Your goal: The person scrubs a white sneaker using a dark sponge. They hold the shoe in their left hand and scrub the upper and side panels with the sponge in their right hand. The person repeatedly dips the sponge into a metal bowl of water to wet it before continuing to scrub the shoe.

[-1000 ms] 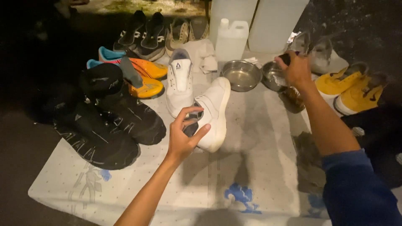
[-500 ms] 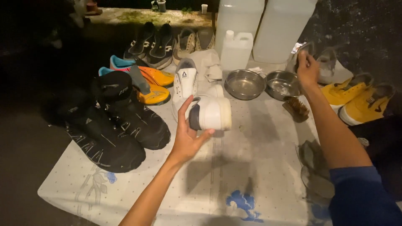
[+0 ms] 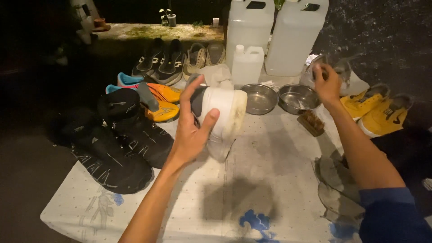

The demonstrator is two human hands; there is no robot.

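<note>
Head view — A: left hand (image 3: 191, 135) grips white shoe (image 3: 222, 112) by the heel, raised above the cloth (image 3: 252, 180), sole outward.

B: Right hand (image 3: 327, 83)?

A: Closed on a blurred, pale object near the jugs (image 3: 270, 31); cannot tell what it is.

B: Risks?

A: One-handed hold looks loose; shoe could slip and drop toward the bowls (image 3: 279, 98). Right forearm passes just over the brush (image 3: 311, 123) and could knock it.
</note>
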